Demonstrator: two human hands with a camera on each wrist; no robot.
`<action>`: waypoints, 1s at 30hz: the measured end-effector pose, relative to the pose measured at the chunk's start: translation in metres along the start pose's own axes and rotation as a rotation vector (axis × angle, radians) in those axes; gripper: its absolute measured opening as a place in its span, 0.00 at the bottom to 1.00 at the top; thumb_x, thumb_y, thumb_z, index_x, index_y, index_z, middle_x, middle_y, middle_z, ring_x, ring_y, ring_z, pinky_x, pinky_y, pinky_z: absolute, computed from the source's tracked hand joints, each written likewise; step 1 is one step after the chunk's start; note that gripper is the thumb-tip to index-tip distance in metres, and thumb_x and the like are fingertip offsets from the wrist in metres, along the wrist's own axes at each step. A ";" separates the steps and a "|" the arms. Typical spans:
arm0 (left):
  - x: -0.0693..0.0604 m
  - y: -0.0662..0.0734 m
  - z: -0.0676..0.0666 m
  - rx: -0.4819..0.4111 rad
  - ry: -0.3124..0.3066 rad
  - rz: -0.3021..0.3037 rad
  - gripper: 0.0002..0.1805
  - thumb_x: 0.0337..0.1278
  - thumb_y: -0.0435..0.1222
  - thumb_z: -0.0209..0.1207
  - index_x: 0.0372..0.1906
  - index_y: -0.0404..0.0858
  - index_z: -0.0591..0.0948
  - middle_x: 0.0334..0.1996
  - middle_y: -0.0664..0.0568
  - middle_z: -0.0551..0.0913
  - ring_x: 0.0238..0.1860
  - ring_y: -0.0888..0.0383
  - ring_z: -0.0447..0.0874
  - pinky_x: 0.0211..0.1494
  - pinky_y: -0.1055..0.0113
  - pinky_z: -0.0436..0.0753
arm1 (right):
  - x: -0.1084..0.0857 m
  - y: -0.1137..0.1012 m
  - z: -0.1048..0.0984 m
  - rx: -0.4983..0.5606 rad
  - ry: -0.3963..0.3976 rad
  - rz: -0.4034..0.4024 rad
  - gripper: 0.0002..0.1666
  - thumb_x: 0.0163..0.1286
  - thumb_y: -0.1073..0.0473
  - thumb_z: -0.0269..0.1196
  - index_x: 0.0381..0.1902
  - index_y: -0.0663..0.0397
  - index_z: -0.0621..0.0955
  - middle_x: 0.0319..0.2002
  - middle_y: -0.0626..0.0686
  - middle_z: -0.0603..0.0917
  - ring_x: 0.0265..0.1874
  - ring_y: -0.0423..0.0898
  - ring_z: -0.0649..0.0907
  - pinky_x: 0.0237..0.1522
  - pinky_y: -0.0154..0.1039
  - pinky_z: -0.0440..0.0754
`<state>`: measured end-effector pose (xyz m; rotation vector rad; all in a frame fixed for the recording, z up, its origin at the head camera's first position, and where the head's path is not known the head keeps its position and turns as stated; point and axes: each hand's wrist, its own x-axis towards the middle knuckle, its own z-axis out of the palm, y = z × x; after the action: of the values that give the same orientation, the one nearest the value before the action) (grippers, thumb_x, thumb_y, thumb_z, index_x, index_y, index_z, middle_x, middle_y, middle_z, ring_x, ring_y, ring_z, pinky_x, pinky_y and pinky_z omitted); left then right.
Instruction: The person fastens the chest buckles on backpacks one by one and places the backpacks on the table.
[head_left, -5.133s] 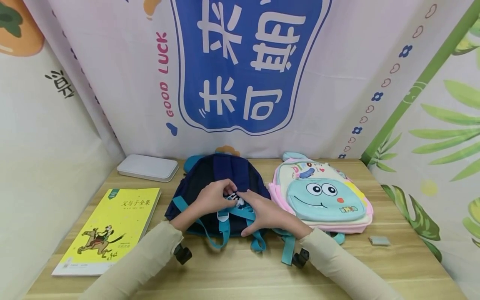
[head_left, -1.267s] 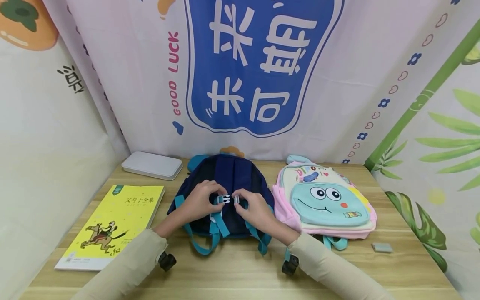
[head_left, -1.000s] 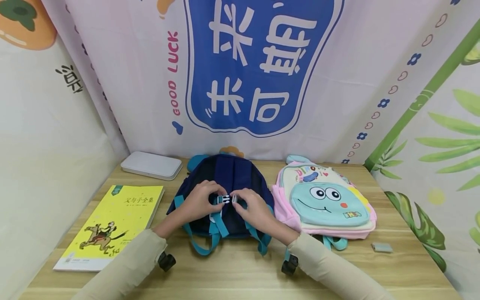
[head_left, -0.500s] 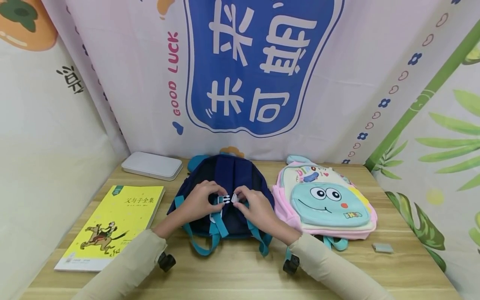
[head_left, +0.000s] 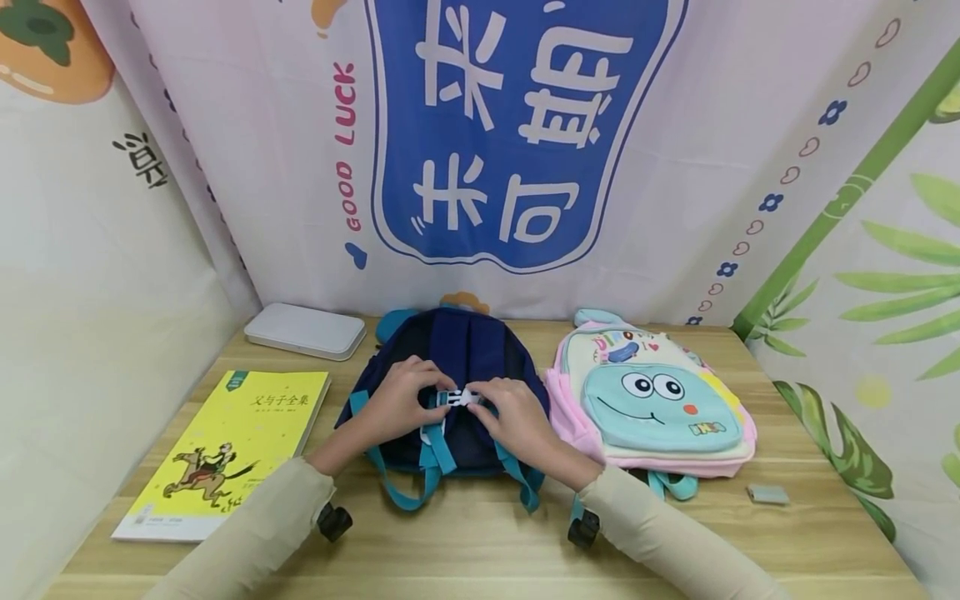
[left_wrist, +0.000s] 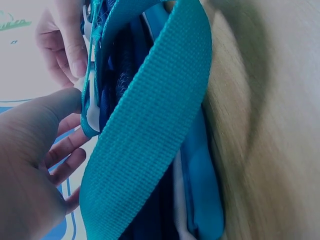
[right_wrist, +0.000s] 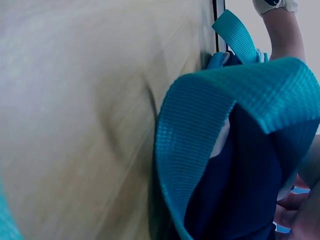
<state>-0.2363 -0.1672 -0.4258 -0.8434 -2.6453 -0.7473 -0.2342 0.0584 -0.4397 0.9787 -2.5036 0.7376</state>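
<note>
A navy backpack (head_left: 467, 333) with teal straps lies on the table, strap side up. Over its middle, my left hand (head_left: 401, 404) pinches the pronged half of a white buckle (head_left: 453, 397) on teal webbing. My right hand (head_left: 517, 417) pinches the socket half (head_left: 470, 397) from the other side. In the head view the prongs meet the socket's mouth; how deep they sit cannot be told. A loop of teal strap (left_wrist: 150, 115) covers much of the left wrist view, and another strap (right_wrist: 195, 115) largely hides the right hand's work in the right wrist view.
A pink and cream backpack (head_left: 660, 404) with a smiling face lies to the right, close to the navy one. At left are a yellow book (head_left: 225, 450) and a white case (head_left: 304, 331). A small grey object (head_left: 768, 494) lies at the table's right (head_left: 810, 542).
Earlier both hands were close together at the buckle; its halves then showed apart. Over the last second the right hand has turned the socket half and brought it left against the prongs. The left hand stayed put.
</note>
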 end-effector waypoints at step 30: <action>0.001 0.004 0.005 0.057 0.003 -0.014 0.09 0.51 0.36 0.74 0.38 0.43 0.87 0.38 0.56 0.84 0.43 0.56 0.73 0.66 0.41 0.70 | -0.003 -0.001 0.000 -0.037 0.005 -0.025 0.11 0.70 0.60 0.68 0.49 0.54 0.88 0.38 0.51 0.87 0.36 0.46 0.83 0.40 0.41 0.81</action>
<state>-0.2354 -0.1613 -0.4284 -0.8087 -2.6587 -0.6731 -0.2313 0.0590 -0.4404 0.9924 -2.4871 0.6825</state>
